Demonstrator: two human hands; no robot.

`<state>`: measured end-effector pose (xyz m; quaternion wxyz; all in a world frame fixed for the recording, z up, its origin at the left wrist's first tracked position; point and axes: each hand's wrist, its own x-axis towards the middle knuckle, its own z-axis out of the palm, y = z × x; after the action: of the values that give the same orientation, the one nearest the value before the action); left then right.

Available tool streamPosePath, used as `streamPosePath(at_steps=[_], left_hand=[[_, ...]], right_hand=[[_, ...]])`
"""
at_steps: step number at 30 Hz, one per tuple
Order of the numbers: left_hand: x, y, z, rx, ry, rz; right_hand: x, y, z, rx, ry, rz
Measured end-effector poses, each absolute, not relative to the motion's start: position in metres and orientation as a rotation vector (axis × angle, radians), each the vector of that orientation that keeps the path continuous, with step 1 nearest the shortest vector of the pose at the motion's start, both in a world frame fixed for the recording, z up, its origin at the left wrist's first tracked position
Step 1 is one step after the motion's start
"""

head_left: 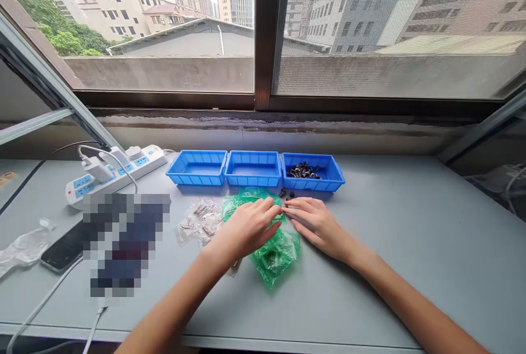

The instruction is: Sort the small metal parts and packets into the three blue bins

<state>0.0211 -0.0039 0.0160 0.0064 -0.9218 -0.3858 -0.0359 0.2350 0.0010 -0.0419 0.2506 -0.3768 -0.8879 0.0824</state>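
Head view, looking down on the work: the left hand arches over a heap of crinkled, translucent green plastic bags, fingers bent and thumb apart, while the right hand lies low just beside it, fingers loosely stretched. Their fingertips nearly meet, and from where I stand I can't tell whether anything is pinched there. Just beyond the right fingertips sit a few small black loose parts, with similar dark pieces piled in the rightmost blue plastic bin farther ahead. I'd expect such parts to be light and hard, apt to roll, best nipped by their sides between finger and thumb. The bags look thin, soft and slippery; a loose edge or corner should give the surest hold. Left of the left hand, clear plastic packets probably slide just as easily.

Everything lies on a smooth grey worktop. Ahead of the left hand stands a middle blue bin. Well off to its left are a white power strip with blue sockets and a black phone. Beyond the hands, a dark-framed window looks onto pale buildings.
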Motion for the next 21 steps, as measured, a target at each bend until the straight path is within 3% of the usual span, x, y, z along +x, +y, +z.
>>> streamPosePath(at_steps=[5,21], left_hand=[[0.0183,-0.0033,0.0130,-2.891,-1.193,-0.209],[0.0209,-0.0034,0.0207,-2.857,-1.248,-0.065]], right_hand=[[0.2399,0.0055,-0.0422,-1.026,-2.385,0.246],[0.2391,0.0047,-0.0381,-1.260,-2.218,0.274]])
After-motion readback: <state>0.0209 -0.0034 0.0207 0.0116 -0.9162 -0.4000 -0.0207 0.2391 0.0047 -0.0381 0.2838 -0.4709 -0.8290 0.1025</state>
